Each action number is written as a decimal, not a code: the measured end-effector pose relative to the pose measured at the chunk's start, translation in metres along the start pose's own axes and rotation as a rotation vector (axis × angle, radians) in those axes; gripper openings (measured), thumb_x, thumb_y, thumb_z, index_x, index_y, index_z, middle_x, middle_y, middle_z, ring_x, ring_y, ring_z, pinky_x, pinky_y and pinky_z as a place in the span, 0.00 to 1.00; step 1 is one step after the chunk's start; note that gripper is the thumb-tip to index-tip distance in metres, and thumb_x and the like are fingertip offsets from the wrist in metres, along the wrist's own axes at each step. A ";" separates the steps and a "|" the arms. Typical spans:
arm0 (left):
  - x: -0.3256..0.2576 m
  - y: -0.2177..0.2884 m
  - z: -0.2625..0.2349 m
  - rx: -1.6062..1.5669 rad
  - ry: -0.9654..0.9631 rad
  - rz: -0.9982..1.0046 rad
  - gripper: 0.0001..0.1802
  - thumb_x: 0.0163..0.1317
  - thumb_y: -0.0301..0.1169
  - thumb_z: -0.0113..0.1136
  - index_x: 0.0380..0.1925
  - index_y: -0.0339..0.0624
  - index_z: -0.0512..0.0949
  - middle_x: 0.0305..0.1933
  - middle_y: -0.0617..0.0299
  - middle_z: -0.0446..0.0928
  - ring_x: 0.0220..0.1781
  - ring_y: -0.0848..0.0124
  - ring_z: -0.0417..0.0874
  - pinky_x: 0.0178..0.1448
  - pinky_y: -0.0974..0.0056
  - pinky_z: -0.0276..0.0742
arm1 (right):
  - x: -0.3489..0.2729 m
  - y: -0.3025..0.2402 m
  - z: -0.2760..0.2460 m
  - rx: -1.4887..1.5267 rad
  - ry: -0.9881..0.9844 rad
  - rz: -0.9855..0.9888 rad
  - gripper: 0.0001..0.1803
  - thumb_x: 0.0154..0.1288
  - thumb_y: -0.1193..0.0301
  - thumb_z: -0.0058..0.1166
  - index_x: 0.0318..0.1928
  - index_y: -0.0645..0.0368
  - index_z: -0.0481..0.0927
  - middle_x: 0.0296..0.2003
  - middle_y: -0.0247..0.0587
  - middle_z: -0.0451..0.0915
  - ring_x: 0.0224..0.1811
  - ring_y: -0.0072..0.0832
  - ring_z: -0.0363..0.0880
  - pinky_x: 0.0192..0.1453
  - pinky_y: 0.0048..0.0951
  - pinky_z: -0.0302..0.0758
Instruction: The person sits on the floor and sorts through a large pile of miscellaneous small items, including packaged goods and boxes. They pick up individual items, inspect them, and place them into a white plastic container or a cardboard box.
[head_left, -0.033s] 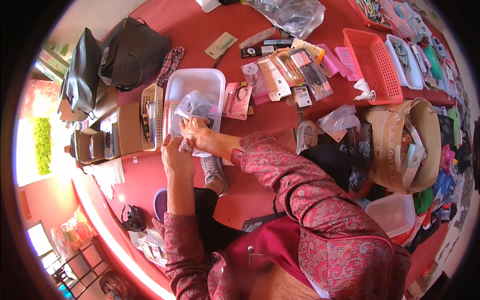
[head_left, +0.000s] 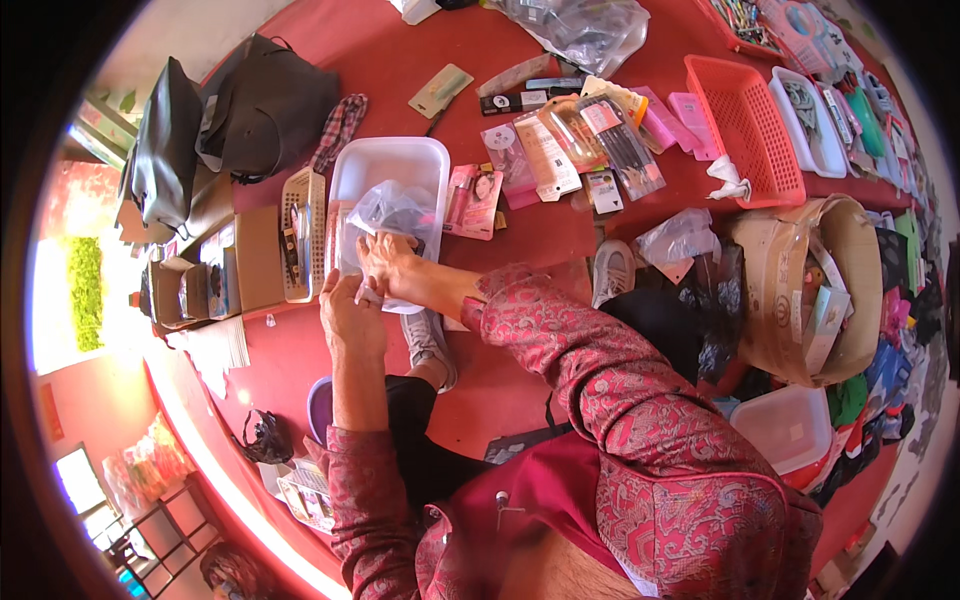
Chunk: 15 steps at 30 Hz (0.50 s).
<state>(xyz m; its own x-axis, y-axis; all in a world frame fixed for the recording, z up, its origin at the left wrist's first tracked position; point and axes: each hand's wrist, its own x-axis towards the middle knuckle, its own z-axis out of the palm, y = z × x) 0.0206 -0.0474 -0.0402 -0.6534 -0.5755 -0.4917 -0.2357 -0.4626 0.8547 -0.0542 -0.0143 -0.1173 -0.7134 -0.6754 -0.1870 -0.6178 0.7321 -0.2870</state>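
Observation:
A white plastic basin [head_left: 436, 152] sits in front of me with a crumpled clear plastic bag [head_left: 385, 208] inside. My right hand [head_left: 390, 260] reaches over its near end, fingers stretched out and slightly apart against the bag. A dark item shows partly beside those fingers. Close by at the near left rim, my left hand [head_left: 350, 312] is closed in a pinch. Something pale shows at its fingertips, too small to name. To the right of the basin lies a pink carded package [head_left: 473, 202].
A narrow beige basket [head_left: 304, 230] and a cardboard box [head_left: 258, 258] stand left of the basin. Black bags [head_left: 265, 105] lie behind them. Packaged brushes [head_left: 622, 145] spread right of centre, near a red basket [head_left: 735, 115]. A large carton [head_left: 770, 290] stands at the right.
My left hand has shifted very slightly left. My right hand's fingers have moved a touch over the bag. The rest looks the same.

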 end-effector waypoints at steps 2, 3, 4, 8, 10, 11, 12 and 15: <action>0.004 0.004 -0.002 0.019 -0.014 0.029 0.28 0.54 0.19 0.46 0.56 0.37 0.53 0.46 0.49 0.63 0.43 0.62 0.71 0.45 0.63 0.74 | 0.014 0.014 0.013 0.086 0.099 -0.060 0.27 0.41 0.62 0.59 0.43 0.63 0.72 0.43 0.43 0.74 0.47 0.34 0.72 0.31 0.37 0.77; 0.006 0.004 -0.006 0.024 -0.012 0.042 0.27 0.55 0.19 0.46 0.56 0.37 0.53 0.46 0.50 0.63 0.43 0.63 0.71 0.45 0.63 0.74 | 0.021 0.021 0.020 0.129 0.142 -0.097 0.26 0.39 0.65 0.62 0.40 0.65 0.73 0.41 0.43 0.76 0.45 0.34 0.74 0.33 0.34 0.78; 0.004 0.006 -0.009 0.013 0.025 0.015 0.27 0.56 0.19 0.45 0.57 0.36 0.53 0.47 0.49 0.64 0.44 0.63 0.71 0.46 0.63 0.73 | 0.017 0.022 0.018 0.189 0.185 -0.114 0.19 0.37 0.69 0.62 0.34 0.64 0.76 0.35 0.43 0.78 0.42 0.34 0.76 0.37 0.29 0.77; 0.008 0.005 -0.023 -0.013 0.012 0.017 0.28 0.55 0.21 0.46 0.57 0.37 0.53 0.48 0.48 0.65 0.44 0.62 0.71 0.48 0.62 0.72 | 0.050 0.044 0.025 0.525 -0.029 -0.107 0.13 0.42 0.71 0.59 0.31 0.62 0.77 0.28 0.49 0.78 0.31 0.38 0.78 0.32 0.29 0.77; 0.011 0.007 -0.002 0.007 -0.045 0.029 0.28 0.55 0.20 0.46 0.57 0.37 0.53 0.47 0.48 0.65 0.43 0.62 0.71 0.47 0.62 0.71 | 0.094 0.095 0.050 0.820 -0.008 -0.034 0.08 0.47 0.72 0.55 0.30 0.58 0.78 0.22 0.45 0.78 0.24 0.33 0.78 0.24 0.28 0.74; 0.014 0.005 0.002 0.009 -0.058 0.031 0.28 0.54 0.20 0.47 0.57 0.37 0.53 0.47 0.48 0.65 0.43 0.62 0.71 0.47 0.62 0.71 | 0.099 0.112 0.055 1.204 -0.069 0.112 0.06 0.49 0.72 0.54 0.30 0.56 0.78 0.19 0.42 0.77 0.20 0.30 0.78 0.19 0.28 0.73; 0.016 0.004 -0.002 -0.036 -0.033 0.010 0.28 0.53 0.19 0.47 0.56 0.38 0.54 0.46 0.49 0.65 0.41 0.63 0.71 0.45 0.62 0.71 | 0.096 0.102 0.057 1.119 0.009 0.100 0.06 0.49 0.73 0.52 0.31 0.57 0.77 0.21 0.44 0.77 0.22 0.32 0.78 0.21 0.29 0.73; 0.017 0.002 -0.009 -0.051 -0.015 0.010 0.28 0.52 0.18 0.47 0.55 0.39 0.55 0.45 0.50 0.65 0.40 0.63 0.71 0.44 0.62 0.71 | 0.084 0.078 0.052 0.859 0.266 0.081 0.08 0.51 0.74 0.48 0.33 0.60 0.74 0.25 0.51 0.77 0.27 0.39 0.78 0.28 0.35 0.75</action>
<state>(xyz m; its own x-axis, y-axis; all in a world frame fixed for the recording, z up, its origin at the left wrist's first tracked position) 0.0152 -0.0641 -0.0482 -0.6663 -0.5706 -0.4800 -0.1918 -0.4909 0.8499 -0.1454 -0.0183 -0.2045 -0.8627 -0.5038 -0.0445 -0.1787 0.3858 -0.9051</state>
